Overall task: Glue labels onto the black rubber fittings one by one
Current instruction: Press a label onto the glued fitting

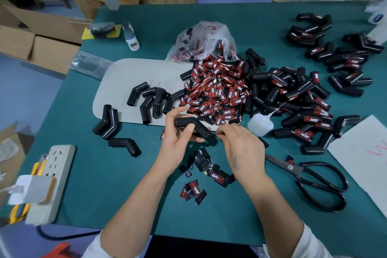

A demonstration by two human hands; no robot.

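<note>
Green surface (117,174), wide, strewn with parts. Grey mat (129,77) at the middle. Heap of black rubber fittings (278,90) on the right, several already bearing red-and-black labels reading "TAPER"; a second labelled group (339,52) well apart at far right; plain unlabelled fittings (150,98) on the mat's left part. Pile of loose labels (217,92) at centre, red and black, "TAPER" in white legible on many, spilling from a clear plastic bag (205,42). Black scissors (314,182) at lower right. White power strip (52,178) at lower left. White sheet (366,153) with a red scribble, unreadable, at the right edge. Small glue bottle (260,125) just beside the right hand. Few labels (217,176) between the forearms, one reading "TAPER".

Left hand (178,142): grip closed round one bent fitting (191,126), held just above the surface. Right hand (243,144): fingertips pinched together at that fitting's end; what the pinch holds too small to tell.
</note>
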